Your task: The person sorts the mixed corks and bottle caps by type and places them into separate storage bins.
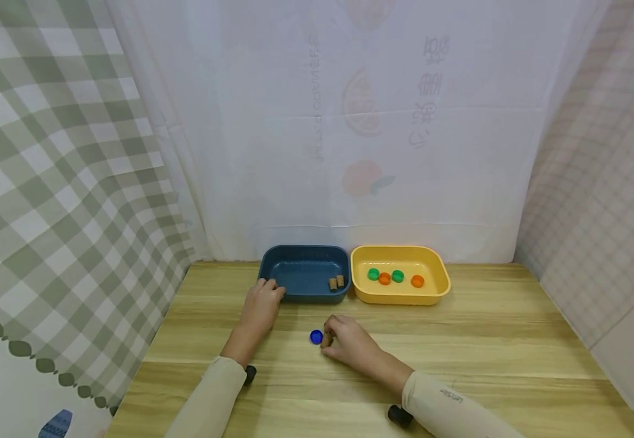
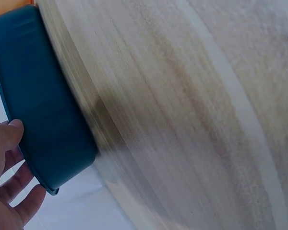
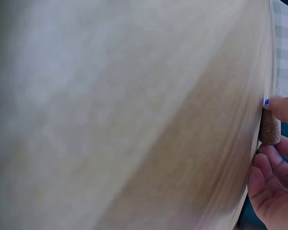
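Note:
My right hand pinches a brown cork between thumb and fingers, just above or on the wooden table. In the right wrist view the cork sits between the thumb and the fingertips. Close beside it lies a blue bottle cap. At the front left corner of the dark blue tray, my left hand grips the rim. Seen from the left wrist, the thumb is on the outer side of the tray and the fingers curl at its edge. Two corks are in that tray's right end.
A yellow tray stands against the blue tray's right side, holding green and orange caps. Behind both hangs a white printed cloth. A checked cloth borders the wooden table on the left, another cloth on the right.

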Available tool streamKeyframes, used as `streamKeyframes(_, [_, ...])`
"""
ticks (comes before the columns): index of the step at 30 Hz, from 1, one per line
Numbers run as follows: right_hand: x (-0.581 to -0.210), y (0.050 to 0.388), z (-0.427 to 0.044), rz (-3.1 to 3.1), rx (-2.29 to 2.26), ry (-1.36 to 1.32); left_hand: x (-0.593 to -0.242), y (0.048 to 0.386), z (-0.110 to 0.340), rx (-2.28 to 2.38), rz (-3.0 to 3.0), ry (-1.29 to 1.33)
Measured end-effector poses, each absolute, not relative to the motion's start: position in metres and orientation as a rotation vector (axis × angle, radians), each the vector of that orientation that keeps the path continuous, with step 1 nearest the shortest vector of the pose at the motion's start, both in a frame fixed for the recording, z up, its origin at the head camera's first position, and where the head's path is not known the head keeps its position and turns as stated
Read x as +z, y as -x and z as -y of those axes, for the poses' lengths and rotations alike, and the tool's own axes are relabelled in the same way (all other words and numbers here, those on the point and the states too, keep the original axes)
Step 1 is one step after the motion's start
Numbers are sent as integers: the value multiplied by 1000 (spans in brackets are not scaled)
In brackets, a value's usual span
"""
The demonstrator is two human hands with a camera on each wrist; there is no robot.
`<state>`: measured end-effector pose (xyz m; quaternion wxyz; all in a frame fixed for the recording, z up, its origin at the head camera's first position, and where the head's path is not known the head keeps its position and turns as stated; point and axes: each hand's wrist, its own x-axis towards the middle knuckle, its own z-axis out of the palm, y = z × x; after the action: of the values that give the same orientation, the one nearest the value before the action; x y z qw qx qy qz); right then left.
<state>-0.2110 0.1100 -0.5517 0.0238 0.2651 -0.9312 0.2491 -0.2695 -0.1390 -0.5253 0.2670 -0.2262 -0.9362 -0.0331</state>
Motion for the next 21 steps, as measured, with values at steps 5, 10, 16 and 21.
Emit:
streamKeyframes(5, [-553,210,-111,2824,768,-848,-525,269,139,-83,2516,617])
streamKeyframes(10, [-551,207,-112,2801,769,-872,-526,269,140,-88,2526,617])
streamKeyframes(16, [-548,206,-113,2801,787,-867,-525,269,140,-88,2524,614])
streamKeyframes(21, [-549,206,-114,2779,786,-880,-525,269,139,-99,2521,619])
